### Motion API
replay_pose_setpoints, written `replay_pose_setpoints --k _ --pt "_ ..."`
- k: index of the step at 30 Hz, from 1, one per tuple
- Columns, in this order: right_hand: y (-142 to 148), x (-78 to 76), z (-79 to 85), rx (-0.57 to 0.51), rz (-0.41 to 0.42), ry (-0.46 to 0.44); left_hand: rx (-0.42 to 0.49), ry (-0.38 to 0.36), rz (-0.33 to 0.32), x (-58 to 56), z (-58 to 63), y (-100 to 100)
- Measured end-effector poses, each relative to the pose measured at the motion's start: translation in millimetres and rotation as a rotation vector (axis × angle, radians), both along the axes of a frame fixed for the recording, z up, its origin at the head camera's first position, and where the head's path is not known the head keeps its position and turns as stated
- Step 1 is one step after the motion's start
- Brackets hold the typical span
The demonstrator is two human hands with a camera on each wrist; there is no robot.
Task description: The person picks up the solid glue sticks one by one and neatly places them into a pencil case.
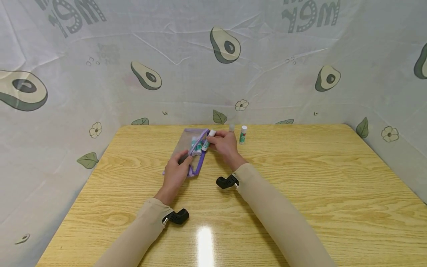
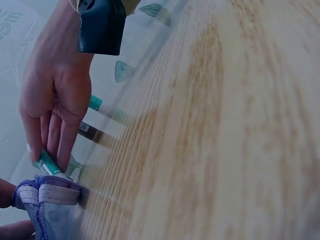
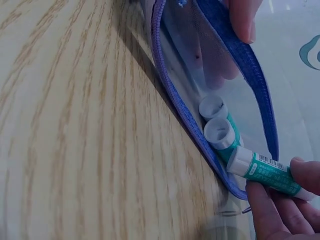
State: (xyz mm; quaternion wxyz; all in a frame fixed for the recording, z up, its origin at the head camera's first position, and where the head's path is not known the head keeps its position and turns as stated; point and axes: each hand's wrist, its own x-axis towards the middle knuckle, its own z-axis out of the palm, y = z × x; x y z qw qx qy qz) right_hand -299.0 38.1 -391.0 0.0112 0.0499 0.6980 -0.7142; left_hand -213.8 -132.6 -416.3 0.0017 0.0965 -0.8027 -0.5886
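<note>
A mesh zip pouch [image 1: 181,142] with purple edging lies on the table, its mouth held apart. My left hand [image 1: 176,172] pinches the upper edge of the mouth, thumb outside and fingers behind the mesh. Between the thumb and fingers of my right hand [image 1: 227,146] is a green-and-white glue stick [image 3: 270,172], tilted at the pouch's opening. Two more glue sticks [image 3: 220,132] lie side by side inside the pouch, white ends towards the mouth. One glue stick [image 1: 243,134] stands upright just right of my right hand.
Behind my right hand a small pale-topped object [image 1: 231,128] is partly hidden; its kind is unclear. The wooden table [image 1: 300,178] ends at a pale patterned cloth [image 1: 186,74] at the back and sides. Black wrist mounts [image 1: 178,216] stick out from both sleeves.
</note>
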Motion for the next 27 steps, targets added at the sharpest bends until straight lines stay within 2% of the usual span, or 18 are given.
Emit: replay_pose_setpoints --k 8,27 --pt "-5.3 0.6 -1.5 0.042 -0.023 -0.043 -0.01 -0.003 -0.004 -0.5 0.6 -0.5" --pt "-16.0 3.0 -7.8 0.039 -0.028 -0.106 -0.017 0.01 -0.018 -0.1 -0.2 -0.7"
